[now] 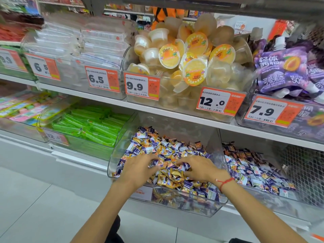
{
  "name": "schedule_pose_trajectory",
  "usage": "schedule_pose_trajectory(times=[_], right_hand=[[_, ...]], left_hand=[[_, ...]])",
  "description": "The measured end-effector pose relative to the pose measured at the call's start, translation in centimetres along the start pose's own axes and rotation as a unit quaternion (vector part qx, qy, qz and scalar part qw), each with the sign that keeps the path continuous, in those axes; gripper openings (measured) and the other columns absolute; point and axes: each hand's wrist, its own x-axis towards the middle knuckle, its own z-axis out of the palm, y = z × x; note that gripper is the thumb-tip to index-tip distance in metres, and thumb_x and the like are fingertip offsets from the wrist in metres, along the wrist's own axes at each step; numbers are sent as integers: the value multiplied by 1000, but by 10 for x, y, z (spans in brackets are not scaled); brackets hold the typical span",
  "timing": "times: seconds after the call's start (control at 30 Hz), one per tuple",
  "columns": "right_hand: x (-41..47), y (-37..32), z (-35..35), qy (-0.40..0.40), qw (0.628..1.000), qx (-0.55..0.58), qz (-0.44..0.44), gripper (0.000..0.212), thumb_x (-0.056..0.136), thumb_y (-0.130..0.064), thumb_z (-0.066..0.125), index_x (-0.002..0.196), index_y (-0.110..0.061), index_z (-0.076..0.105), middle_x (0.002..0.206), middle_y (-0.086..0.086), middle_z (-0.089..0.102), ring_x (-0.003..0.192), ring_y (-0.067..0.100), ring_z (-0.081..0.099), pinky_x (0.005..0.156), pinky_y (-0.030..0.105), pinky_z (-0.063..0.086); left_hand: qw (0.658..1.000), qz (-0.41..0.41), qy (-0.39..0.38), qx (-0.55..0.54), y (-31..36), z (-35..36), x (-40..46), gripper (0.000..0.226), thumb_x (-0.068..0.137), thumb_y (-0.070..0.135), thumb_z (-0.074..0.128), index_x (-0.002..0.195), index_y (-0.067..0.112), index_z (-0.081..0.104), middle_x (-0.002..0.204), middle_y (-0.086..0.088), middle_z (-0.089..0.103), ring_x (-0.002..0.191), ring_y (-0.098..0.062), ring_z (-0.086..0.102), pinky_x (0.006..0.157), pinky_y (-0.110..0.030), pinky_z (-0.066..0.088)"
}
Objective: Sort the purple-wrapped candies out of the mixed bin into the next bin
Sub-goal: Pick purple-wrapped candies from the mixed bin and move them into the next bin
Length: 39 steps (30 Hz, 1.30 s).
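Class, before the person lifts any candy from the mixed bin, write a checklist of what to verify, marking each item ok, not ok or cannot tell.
1. Both hands in the mixed bin: ok.
2. Left hand grips a purple candy: ok.
3. Right hand holds only purple: cannot tell.
4. Next bin has room: ok.
5. Gold candies left in the mixed bin: ok.

Clear glossy plastic mixed bin (pixel 122 155) — candies (pixel 168 174) in shiny crinkled foil wrappers; price tags (pixel 219 100) of matt paper — floor (pixel 35 207) smooth tile.
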Motion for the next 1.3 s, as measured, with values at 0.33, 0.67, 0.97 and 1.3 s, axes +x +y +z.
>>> schedule_pose_trajectory(times=[0.33, 0.67, 0.97, 1.3], right_hand=[[29, -41, -12, 233, 956, 170, 52, 34, 84, -46, 68, 79, -14, 61, 60, -6, 50, 50, 7, 41, 46, 24, 26], [34, -46, -3, -26, 992, 91, 83, 17, 95, -8, 50, 78, -10, 48, 74, -7, 33, 64, 12, 35, 49, 13, 26], [11, -42, -9, 81, 957, 276, 24, 26, 94, -40, 56, 96, -15, 50, 64, 4, 44, 55, 16, 36, 53, 29, 28], [-100, 28, -22, 325, 884, 322, 98, 20, 94, -37, 54, 104, -25, 42, 95, -2, 56, 78, 22, 54, 69, 38, 44]], left_hand=[[974, -93, 136, -158, -12, -8, -56, 26, 85, 44, 65, 111, 46, 61, 96, 27, 64, 62, 1, 53, 54, -10, 37], [974, -114, 131, -144, -18, -7, -56, 29, 86, 49, 62, 115, 45, 60, 101, 19, 67, 76, -6, 58, 61, -24, 43], [976, -78, 115, -166, 1, -7, -54, 24, 88, 43, 62, 110, 49, 58, 103, 25, 62, 66, 13, 54, 54, -9, 41], [985, 6, 72, -158, 81, 17, -22, 33, 89, 46, 59, 121, 40, 59, 121, 19, 62, 107, -5, 60, 81, -25, 50]])
